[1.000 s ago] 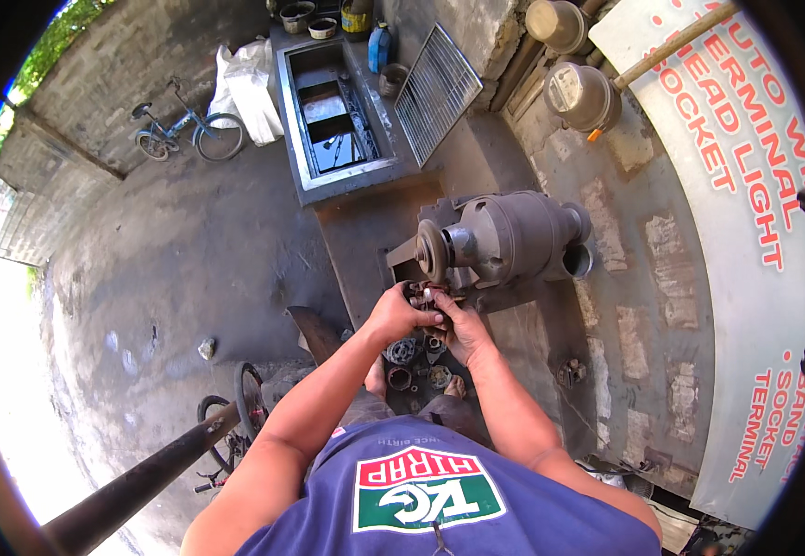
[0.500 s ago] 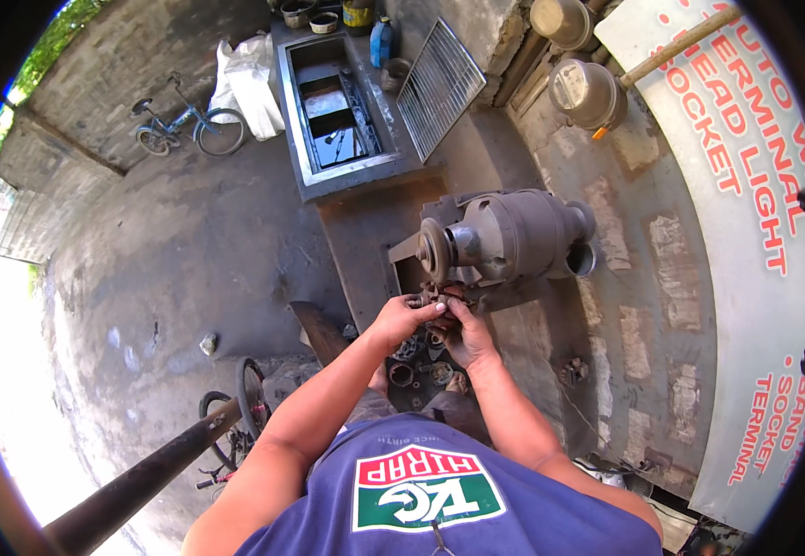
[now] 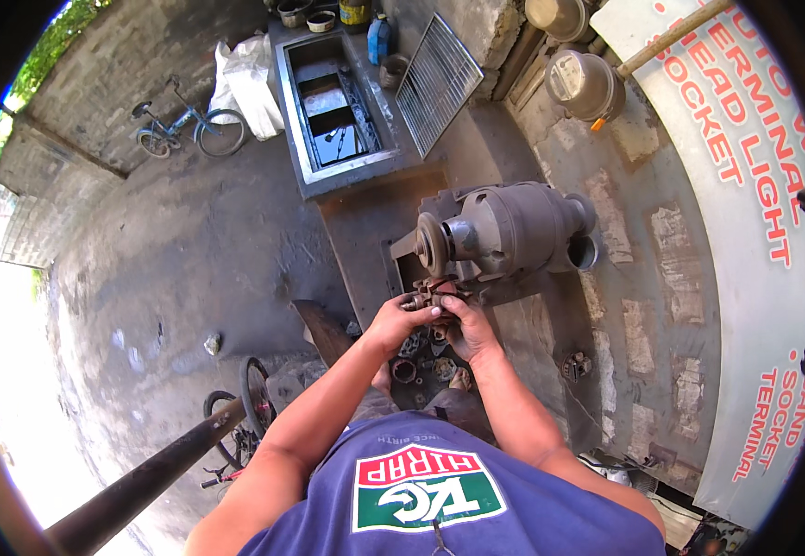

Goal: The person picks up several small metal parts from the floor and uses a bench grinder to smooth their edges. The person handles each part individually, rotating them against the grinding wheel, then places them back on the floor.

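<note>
A rusty, dark metal machine part point(image 3: 443, 288), with a short shaft at its left and claw-like pieces, is gripped between my two hands. My left hand point(image 3: 400, 322) holds its left side, the thumb laid across toward the right. From the right, my right hand point(image 3: 466, 327) closes round the part with its thumb on top. Just beyond the part stands the round wheel point(image 3: 431, 246) of a big grey bench grinder point(image 3: 523, 233). I cannot tell whether part and wheel touch. My fingers hide the part's underside.
Below my hands, round metal parts point(image 3: 404, 372) lie on the ground by my feet. A metal basin point(image 3: 310, 176) holding dark liquid stands ahead, a wire grate point(image 3: 438, 85) leaning beside it. At left are a dark pole point(image 3: 148, 477) and a small blue bicycle point(image 3: 189, 125).
The part has tilted slightly in my hands, and more of its reddish side shows. Both hands keep their hold near the wheel. The whole view has shifted a little.
</note>
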`<state>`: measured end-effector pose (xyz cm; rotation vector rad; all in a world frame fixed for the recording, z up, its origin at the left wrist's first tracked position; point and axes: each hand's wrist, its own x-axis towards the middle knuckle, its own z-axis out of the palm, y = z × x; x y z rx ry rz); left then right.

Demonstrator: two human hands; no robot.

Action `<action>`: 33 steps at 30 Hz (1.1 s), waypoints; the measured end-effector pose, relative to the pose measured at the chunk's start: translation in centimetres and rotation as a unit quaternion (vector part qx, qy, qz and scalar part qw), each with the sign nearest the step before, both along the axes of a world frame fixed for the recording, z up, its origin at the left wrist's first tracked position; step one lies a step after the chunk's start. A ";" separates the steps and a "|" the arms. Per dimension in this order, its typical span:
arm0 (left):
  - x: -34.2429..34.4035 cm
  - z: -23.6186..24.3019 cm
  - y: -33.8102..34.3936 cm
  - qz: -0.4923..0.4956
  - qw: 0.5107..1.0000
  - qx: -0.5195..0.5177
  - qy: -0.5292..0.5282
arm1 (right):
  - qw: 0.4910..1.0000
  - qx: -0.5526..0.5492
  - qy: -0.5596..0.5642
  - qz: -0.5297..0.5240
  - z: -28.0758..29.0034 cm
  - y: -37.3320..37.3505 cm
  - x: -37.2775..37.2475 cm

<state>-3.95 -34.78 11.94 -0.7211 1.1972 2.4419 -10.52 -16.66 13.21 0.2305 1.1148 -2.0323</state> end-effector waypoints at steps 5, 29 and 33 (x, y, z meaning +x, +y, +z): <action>0.6 -0.6 0.0 0.026 0.999 0.024 -0.021 | 0.999 0.043 -0.011 0.030 0.7 -0.6 -0.4; 1.1 -1.3 -1.1 0.004 0.996 -0.040 0.079 | 0.979 0.187 -0.025 0.074 2.0 -2.4 -1.6; 0.5 -1.0 -0.7 0.004 0.999 -0.023 0.036 | 0.973 0.207 -0.037 0.095 2.8 -2.3 -2.2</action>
